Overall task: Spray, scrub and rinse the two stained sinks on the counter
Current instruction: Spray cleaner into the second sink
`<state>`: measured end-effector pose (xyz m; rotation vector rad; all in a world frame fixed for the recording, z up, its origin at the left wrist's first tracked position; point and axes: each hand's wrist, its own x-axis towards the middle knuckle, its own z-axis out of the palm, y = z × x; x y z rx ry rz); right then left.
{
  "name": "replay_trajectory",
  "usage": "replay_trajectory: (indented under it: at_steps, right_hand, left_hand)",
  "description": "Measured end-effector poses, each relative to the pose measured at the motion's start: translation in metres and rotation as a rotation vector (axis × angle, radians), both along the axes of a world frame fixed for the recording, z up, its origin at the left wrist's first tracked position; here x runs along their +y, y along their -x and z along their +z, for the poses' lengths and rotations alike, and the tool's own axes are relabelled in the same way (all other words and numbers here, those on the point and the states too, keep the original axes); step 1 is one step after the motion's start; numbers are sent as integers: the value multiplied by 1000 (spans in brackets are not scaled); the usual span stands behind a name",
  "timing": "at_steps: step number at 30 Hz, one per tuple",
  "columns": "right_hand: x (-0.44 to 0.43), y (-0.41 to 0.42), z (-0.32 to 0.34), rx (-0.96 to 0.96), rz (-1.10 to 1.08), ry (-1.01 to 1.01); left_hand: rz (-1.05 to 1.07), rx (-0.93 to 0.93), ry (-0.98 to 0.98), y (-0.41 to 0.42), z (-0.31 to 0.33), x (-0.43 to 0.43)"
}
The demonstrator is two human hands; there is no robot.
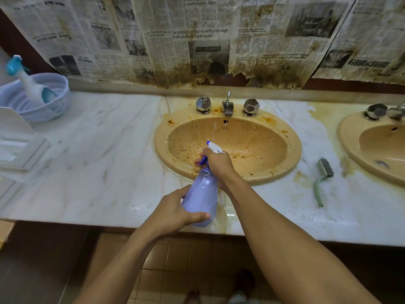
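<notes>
Centrally, both hands grip one spray bottle: left hand curled round its base, right hand round its trigger neck. Two sinks, the centre sink and the right-edge sink, flank one brush.

The newspaper on the wall reads "Six people hurt but no serious damage from powerful Japan quake". Above it: "in training explosion in southwestern Japan". Smaller print is unreadable.

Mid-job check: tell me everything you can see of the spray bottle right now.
The spray bottle has a translucent pale lilac plastic body, a white head, a blue nozzle tip and blue trigger. It is tilted, nozzle aimed into the stained sink from over its near rim. The left hand grips its base; the right hand wraps the neck, fingers on the trigger.
</notes>
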<state>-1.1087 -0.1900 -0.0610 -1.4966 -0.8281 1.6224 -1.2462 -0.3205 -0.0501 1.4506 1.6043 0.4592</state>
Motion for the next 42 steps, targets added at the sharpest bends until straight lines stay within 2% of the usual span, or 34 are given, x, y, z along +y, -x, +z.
replay_trajectory:
  at_steps: [6, 12, 14, 18, 24, 30, 36, 42]
  right_hand:
    - [-8, -10, 6, 22, -57, 18]
    - [-11, -34, 28, 48, 110, -48]
    - [-7, -37, 35, 13, 112, -52]
    - [3, -37, 28, -172, 94, -24]
    - [6, -68, 13, -281, -87, -20]
    - [8, -103, 6, -288, -325, 9]
    - [9, -120, 6, -195, -298, 18]
    - [6, -135, 11, -218, -468, 14]
  left_hand:
    - [-27, -21, -26, -7, -1, -6]
    - [-109, -71, -33, -6, -2, -2]
    - [-154, -107, -13, -8, 1, 4]
    - [-215, -144, 37, -17, -1, 12]
    - [-256, -235, 126, -43, -9, 25]
    - [-203, -250, 81, -78, -12, 43]
    - [-224, -229, 62, -92, -15, 49]
    - [-272, -219, 34, -107, -4, 56]
